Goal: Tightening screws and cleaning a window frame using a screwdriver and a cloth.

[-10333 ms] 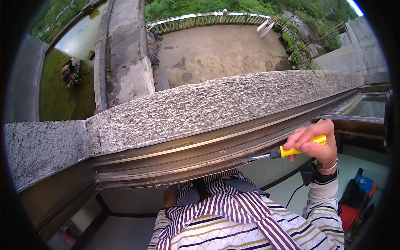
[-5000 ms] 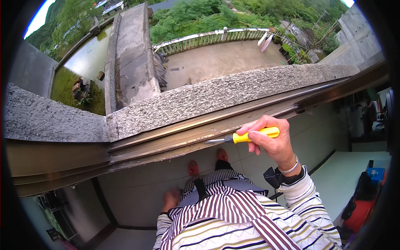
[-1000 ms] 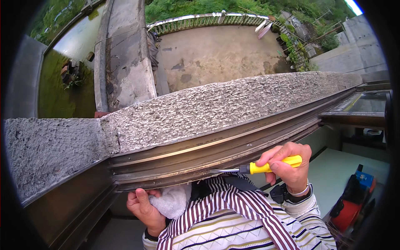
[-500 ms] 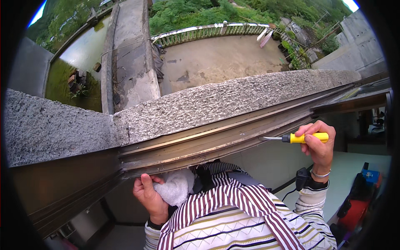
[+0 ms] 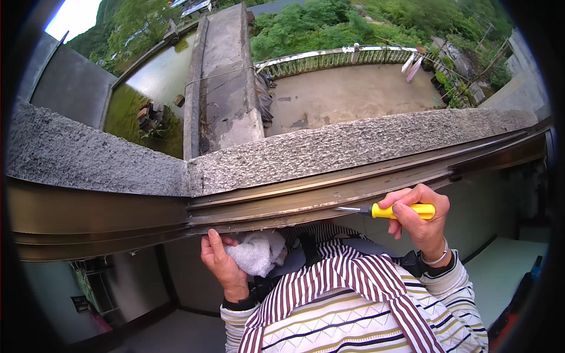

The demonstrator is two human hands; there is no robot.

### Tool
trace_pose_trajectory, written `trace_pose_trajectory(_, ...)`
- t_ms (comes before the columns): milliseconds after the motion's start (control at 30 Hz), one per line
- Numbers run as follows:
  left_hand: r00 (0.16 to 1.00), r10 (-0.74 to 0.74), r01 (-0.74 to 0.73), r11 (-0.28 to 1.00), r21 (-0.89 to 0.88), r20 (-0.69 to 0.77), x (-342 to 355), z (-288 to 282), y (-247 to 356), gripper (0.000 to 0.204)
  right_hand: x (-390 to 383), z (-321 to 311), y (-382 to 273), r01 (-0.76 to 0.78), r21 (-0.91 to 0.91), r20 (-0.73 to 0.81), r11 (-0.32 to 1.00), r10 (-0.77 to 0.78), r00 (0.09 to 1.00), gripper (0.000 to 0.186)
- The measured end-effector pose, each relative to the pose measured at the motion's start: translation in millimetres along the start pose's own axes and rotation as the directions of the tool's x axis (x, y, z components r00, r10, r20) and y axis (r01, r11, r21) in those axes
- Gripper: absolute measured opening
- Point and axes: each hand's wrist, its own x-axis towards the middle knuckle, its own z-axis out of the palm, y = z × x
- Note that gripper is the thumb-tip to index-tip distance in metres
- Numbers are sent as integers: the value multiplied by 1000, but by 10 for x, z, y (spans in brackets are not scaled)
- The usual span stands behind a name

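My right hand (image 5: 422, 220) is closed round the yellow handle of a screwdriver (image 5: 425, 211). The thin metal shaft points left, and its tip lies at the near grooves of a brown metal window track (image 5: 318, 203). I cannot tell whether the tip touches the metal. Bits of dirt show along the track. Near the track's left corner, my left hand (image 5: 226, 267) holds a crumpled white cloth (image 5: 256, 254) just below the near edge. Its thumb points up at that edge, and the cloth partly hides the other fingers.
A rough concrete ledge (image 5: 353, 136) runs beyond the track, with a brown frame (image 5: 94, 206) at the left. Outside lie a greenish pool (image 5: 159, 82), a concrete walkway (image 5: 226, 88) and a yard with a white balustrade (image 5: 318, 60). Indoors, a pale surface (image 5: 506, 267) is at the right.
My right hand has moved left along the track with the screwdriver, bringing its tip closer to the left corner. The view has shifted; my left hand still holds the cloth near that corner.
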Motion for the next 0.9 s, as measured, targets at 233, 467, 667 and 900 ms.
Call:
trace_pose_trajectory(233,998,57,-57,998,15,-13,70,-49,-162,30,160,336,215,-3,124,214,992,-23,976,4)
trace_pose_trajectory(467,995,-79,81,995,-51,53,-130,-154,-117,38,253,-170,-295,79,80,129,994,-89,988,10)
trace_pose_trajectory(667,977,-208,202,973,-110,-41,-76,-90,-24,42,-169,-755,-197,271,-98,-180,957,-285,941,25)
trace_pose_trajectory(900,970,-242,242,970,-11,-6,-68,51,64,41,-280,-521,16,195,115,-305,974,-153,940,29)
